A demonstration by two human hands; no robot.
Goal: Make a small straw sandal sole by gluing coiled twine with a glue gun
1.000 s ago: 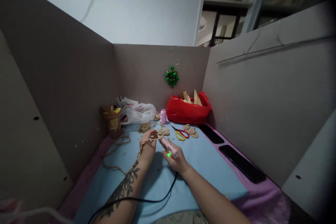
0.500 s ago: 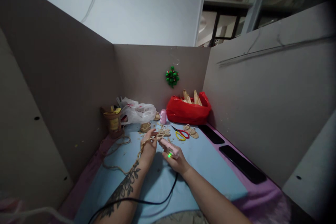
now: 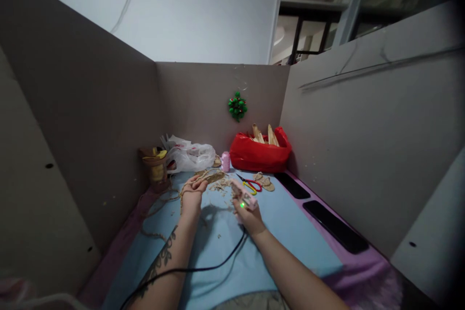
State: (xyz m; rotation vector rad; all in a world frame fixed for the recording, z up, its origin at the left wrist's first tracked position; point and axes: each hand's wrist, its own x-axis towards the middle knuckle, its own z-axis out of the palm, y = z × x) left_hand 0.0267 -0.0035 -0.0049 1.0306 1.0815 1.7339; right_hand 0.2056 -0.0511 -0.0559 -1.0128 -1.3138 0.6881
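My left hand (image 3: 193, 193) is closed on a length of tan jute twine (image 3: 170, 198) and holds it over the blue mat (image 3: 276, 223). The twine trails off to the left edge of the mat. My right hand (image 3: 248, 215) grips a pink glue gun (image 3: 243, 195) with a green light showing; its black cord (image 3: 203, 266) runs back across the mat toward me. The gun's tip points at loose twine scraps (image 3: 221, 183) lying between the two hands.
Red-and-yellow scissors (image 3: 250, 184), a pink spool (image 3: 225, 160), a red bag (image 3: 260, 152) with tan pieces, a white plastic bag (image 3: 191, 155) and a brown cup (image 3: 157, 170) line the back. Two black phones (image 3: 334, 225) lie at the right. Brown partitions enclose three sides.
My left hand moved left and farther away with the twine. My right hand shifted right and lifted the glue gun slightly; the hands are now farther apart.
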